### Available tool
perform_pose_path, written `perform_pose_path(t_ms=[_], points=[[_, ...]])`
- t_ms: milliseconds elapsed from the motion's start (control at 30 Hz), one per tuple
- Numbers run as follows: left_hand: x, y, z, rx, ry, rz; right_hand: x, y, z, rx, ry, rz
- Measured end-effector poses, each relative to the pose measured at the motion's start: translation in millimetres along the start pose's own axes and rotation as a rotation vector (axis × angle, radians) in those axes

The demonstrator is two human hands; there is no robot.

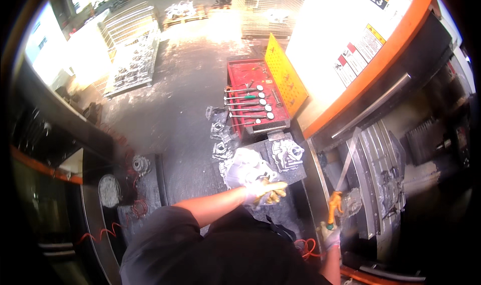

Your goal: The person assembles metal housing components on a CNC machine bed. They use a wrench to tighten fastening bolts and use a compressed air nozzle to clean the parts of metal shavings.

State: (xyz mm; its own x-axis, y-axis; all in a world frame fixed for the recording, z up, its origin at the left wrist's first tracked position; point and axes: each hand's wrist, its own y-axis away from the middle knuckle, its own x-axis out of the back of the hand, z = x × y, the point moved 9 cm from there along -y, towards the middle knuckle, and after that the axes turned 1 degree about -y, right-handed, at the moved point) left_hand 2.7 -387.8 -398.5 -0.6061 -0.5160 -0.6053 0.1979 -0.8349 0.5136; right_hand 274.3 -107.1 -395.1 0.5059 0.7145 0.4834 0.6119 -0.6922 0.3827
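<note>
My left hand [265, 191], in a yellow work glove, grips a pale metal casting [245, 169] held over a dark workbench [295, 177]. A second metal casting [287, 153] lies on that bench just to the right. My right hand [330, 235], in a light glove, holds an orange-handled air blow gun [334, 205] whose long thin nozzle points up into the open machine enclosure [381, 174]. Both forearms come in from the lower edge, past my dark shirt.
A red tool cart [239, 72] holds several wrenches, with a yellow perforated panel [285, 74] beside it. More castings [218, 134] sit along the floor. Wire cages [133, 44] of parts stand at the back left. A white and orange machine housing [350, 59] fills the right.
</note>
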Motion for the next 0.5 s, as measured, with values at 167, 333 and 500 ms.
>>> perform_pose_path(t_ms=[167, 333, 500], points=[[-11.9, 0.2, 34.2, -0.143, -0.219, -0.033, -73.8, 42.7, -70.6, -0.035, 0.301, -0.257], [-28.7, -30.7, 20.2, -0.518, -0.256, -0.126, -98.8, 74.0, -75.3, -0.163, 0.336, -0.355], [-71.3, -24.3, 13.4, -0.287, 0.034, -0.268, -67.8, 103.0, -152.3, 0.35, 0.802, 0.036]])
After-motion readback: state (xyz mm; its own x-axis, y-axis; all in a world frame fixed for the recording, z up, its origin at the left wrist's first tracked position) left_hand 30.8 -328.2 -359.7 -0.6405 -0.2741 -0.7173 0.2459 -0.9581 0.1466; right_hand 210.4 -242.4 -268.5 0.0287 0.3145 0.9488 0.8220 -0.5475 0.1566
